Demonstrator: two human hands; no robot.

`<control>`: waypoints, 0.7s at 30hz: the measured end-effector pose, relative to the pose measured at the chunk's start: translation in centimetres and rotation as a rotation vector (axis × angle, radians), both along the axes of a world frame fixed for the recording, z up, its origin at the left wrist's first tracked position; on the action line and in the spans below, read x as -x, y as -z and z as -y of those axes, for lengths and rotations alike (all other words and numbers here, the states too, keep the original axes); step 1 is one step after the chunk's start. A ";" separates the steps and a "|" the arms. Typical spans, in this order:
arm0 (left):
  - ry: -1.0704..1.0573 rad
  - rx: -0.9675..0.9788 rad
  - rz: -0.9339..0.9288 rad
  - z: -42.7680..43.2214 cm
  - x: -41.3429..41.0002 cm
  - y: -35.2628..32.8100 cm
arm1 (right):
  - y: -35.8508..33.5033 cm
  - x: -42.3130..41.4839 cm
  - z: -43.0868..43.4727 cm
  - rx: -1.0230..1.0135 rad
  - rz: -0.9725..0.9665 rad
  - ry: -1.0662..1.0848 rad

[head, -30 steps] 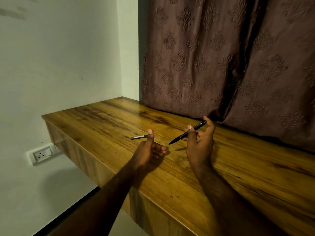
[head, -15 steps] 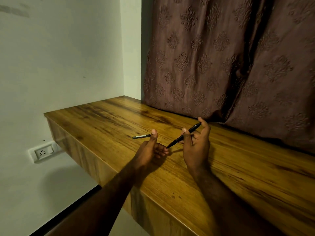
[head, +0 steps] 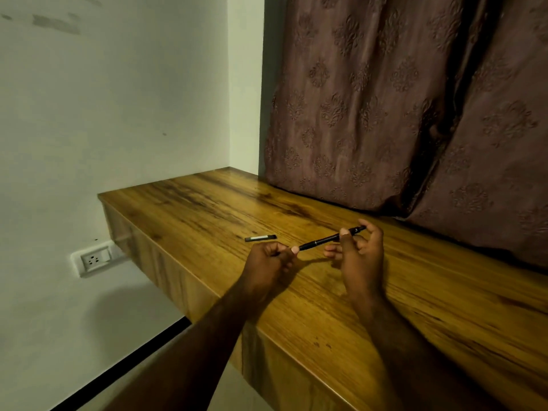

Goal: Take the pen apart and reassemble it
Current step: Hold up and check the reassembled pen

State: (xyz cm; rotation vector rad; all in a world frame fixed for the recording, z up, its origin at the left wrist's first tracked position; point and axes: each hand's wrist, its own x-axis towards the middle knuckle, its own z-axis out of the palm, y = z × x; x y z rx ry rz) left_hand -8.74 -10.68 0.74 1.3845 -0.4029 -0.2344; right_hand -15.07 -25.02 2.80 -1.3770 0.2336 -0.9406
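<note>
A: Status?
B: Both hands clamp the pen (head: 326, 240): left hand (head: 268, 259) at tip, right hand (head: 360, 250) on barrel. Cap (head: 260, 238) on bench (head: 430, 292), beyond left hand.
A: Next?
B: Probably unscrew tip.

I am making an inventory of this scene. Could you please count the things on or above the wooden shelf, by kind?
Pen body, held between both hands: 1
Loose pen cap lying on the shelf: 1
Hands: 2, left hand, right hand
Total: 4
</note>
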 end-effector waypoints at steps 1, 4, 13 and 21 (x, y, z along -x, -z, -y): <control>-0.023 0.030 -0.003 -0.2 -0.3 0.1 | 0.1 -0.1 0.2 -0.014 -0.013 -0.020; -0.043 0.117 -0.034 -0.9 -1.1 -0.1 | 0.5 -0.1 1.0 -0.019 -0.082 -0.102; 0.077 -0.035 -0.030 -5.0 -4.6 -0.2 | 1.8 -0.8 2.0 0.189 -0.371 -0.387; -0.130 -0.673 0.556 -8.2 -8.2 0.8 | 2.0 -5.5 0.6 0.561 -0.547 -0.254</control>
